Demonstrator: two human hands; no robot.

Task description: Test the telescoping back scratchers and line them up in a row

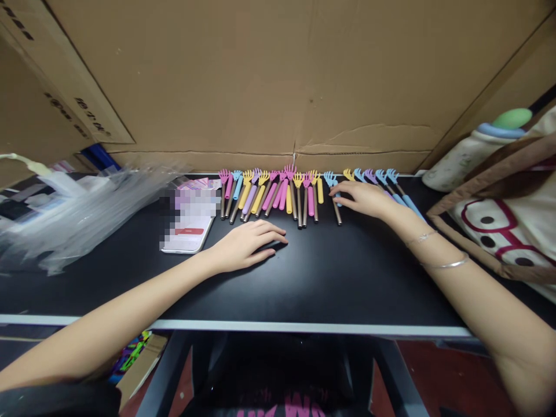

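Observation:
Several back scratchers with small hand-shaped heads and metal rods lie side by side along the back of the black table (330,278); among them are a pink one (224,176), a yellow one (298,180) and a purple one (370,175). My left hand (251,244) rests palm down in front of the row, fingers stretched out and holding nothing. My right hand (362,198) reaches to a light blue back scratcher (330,178). Its fingertips are at that scratcher's blue sleeve, thumb and fingers apart; part of the sleeve is hidden.
To the left are a phone (186,234), partly blurred out, and a heap of clear plastic bags (99,214). A cardboard wall (260,81) stands behind. On the right are a bottle (456,156) with a green top and a cloth bag (482,226). Below left is a box (141,368) of colourful items.

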